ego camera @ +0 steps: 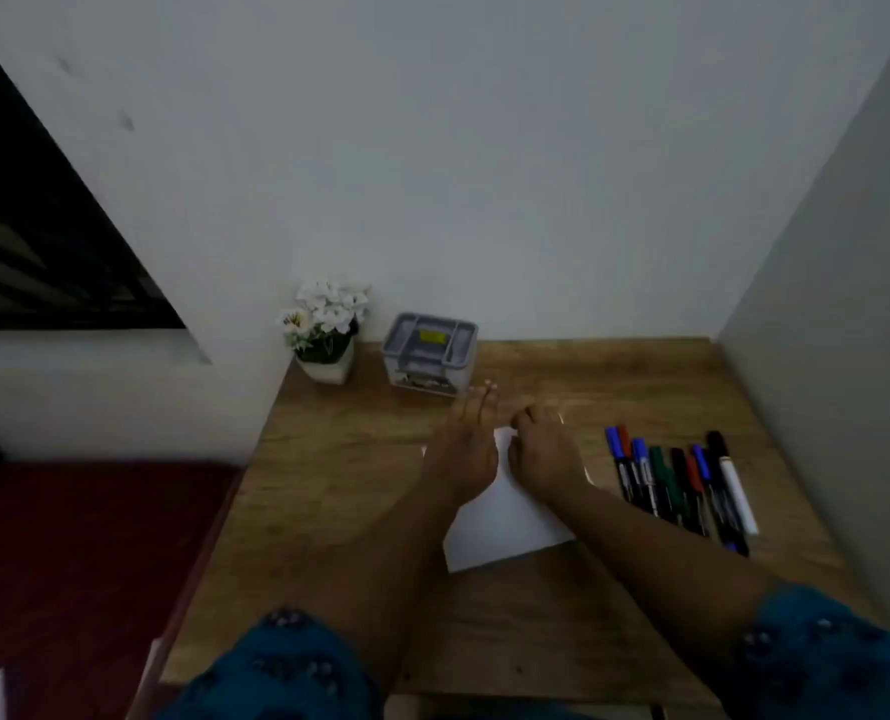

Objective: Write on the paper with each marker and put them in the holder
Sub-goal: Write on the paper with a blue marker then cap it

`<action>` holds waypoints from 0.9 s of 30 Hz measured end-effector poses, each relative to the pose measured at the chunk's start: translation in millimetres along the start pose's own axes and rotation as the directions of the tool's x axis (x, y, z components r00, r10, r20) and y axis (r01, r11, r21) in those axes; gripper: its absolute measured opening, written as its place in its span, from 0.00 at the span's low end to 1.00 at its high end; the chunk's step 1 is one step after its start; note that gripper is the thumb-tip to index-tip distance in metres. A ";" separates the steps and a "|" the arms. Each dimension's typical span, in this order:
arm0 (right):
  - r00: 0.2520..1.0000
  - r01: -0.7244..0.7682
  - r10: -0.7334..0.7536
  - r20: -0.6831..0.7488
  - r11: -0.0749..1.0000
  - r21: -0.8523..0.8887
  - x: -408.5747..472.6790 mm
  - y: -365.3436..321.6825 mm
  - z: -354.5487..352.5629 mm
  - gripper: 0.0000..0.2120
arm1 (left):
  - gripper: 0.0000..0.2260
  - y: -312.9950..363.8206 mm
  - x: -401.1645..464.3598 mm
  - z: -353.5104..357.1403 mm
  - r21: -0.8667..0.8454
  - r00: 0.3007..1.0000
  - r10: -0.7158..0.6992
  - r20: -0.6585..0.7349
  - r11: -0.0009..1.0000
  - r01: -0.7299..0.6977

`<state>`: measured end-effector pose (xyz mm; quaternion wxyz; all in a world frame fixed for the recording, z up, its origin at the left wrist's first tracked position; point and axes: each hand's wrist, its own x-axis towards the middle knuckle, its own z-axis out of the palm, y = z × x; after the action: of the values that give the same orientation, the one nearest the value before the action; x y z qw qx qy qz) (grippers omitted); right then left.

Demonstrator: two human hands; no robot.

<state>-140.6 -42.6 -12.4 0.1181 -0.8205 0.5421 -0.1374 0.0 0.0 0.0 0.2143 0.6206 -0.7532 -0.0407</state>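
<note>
Two hands meet over the white paper (505, 522) at the centre of my frame. My left hand (463, 449) lies flat, fingers straight and pointing toward the top of the frame, its palm on the sheet's upper left part. My right hand (544, 452) sits just beside it with fingers curled at the sheet's upper edge; whether they pinch the paper I cannot tell through the blur. The markers (682, 485), blue, red, green, black and one with a white barrel, lie side by side to the right of the paper on the wooden desk (338, 459). The grey holder (429, 353) stands above centre by the wall, and a white flower pot (325, 330) is to its left. Blue patterned sleeves (276, 667) fill the lower edge.
</note>
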 end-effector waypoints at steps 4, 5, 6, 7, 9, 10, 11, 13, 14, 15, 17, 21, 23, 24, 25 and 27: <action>0.990 -0.032 0.037 0.138 0.999 -0.038 -23.9 4.3 36.8 0.26 | 0.21 -16.1 -39.6 26.5 0.004 0.980 -0.146 0.135 0.989 0.146; 0.990 -0.018 0.020 0.139 1.000 -0.019 -24.0 5.3 41.1 0.26 | 0.20 -16.0 -45.3 30.2 -0.012 0.977 -0.167 0.134 0.985 0.170; 0.992 -0.002 0.003 0.128 1.000 -0.001 -22.6 7.5 43.3 0.26 | 0.20 -15.9 -48.2 34.4 -0.035 0.979 -0.177 0.105 0.983 0.182; 0.993 0.011 -0.013 0.116 1.000 0.020 -20.1 8.9 43.4 0.26 | 0.20 -15.4 -49.2 34.3 -0.045 0.979 -0.188 0.080 0.980 0.191; 0.993 0.058 -0.064 0.102 0.997 0.058 -15.5 11.9 43.0 0.25 | 0.20 -16.5 -50.7 40.2 -0.032 0.980 -0.200 0.023 0.979 0.200; 0.990 0.096 -0.104 0.099 0.992 0.082 -13.0 14.1 42.4 0.24 | 0.20 -18.9 -52.1 44.5 -0.016 0.978 -0.208 0.002 0.978 0.208; 0.984 0.137 -0.147 0.096 0.984 0.112 -10.9 16.7 38.3 0.22 | 0.20 -19.3 -53.0 46.5 0.001 0.976 -0.219 -0.011 0.976 0.219; 0.988 0.154 -0.156 0.003 0.974 0.167 -3.1 25.1 23.4 0.17 | 0.20 -20.4 -52.5 47.7 0.020 0.966 -0.256 -0.044 0.966 0.257; 0.994 0.103 -0.095 -0.054 0.981 0.163 0.9 34.0 14.6 0.14 | 0.19 -20.5 -52.2 48.5 0.011 0.959 -0.276 -0.058 0.961 0.277; 0.996 0.015 -0.004 -0.093 0.992 0.124 3.7 43.8 4.6 0.11 | 0.19 -19.1 -51.8 46.2 -0.003 0.954 -0.295 -0.059 0.955 0.295; 0.974 -0.205 0.201 -0.109 0.978 -0.029 7.0 68.1 -12.8 0.07 | 0.17 -15.6 -49.5 38.2 -0.071 0.941 -0.324 -0.098 0.945 0.318; 0.934 -0.327 0.302 -0.188 0.938 -0.117 -5.6 93.3 -22.0 0.06 | 0.13 2.7 -50.7 21.7 -0.198 0.933 -0.267 -0.242 0.955 0.222; 0.928 -0.328 0.297 -0.225 0.937 -0.120 -6.2 92.4 -21.8 0.08 | 0.12 12.2 -50.5 19.4 -0.230 0.941 -0.216 -0.260 0.960 0.157; 0.924 -0.335 0.303 -0.232 0.935 -0.115 -7.1 90.9 -22.2 0.07 | 0.11 15.8 -51.4 20.7 -0.243 0.944 -0.202 -0.259 0.960 0.139; 0.920 -0.343 0.314 -0.235 0.935 -0.094 -7.6 89.9 -22.0 0.08 | 0.11 18.9 -52.6 21.9 -0.254 0.947 -0.200 -0.252 0.958 0.135; 0.913 -0.358 0.340 -0.227 0.933 -0.042 -8.0 89.4 -18.4 0.13 | 0.10 21.1 -52.2 25.7 -0.271 0.952 -0.182 -0.247 0.956 0.113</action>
<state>-226.7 -70.5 -26.6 0.0470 -0.6949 0.6947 -0.1798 -21.8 49.2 -30.5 0.3885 0.6428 -0.6567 -0.0683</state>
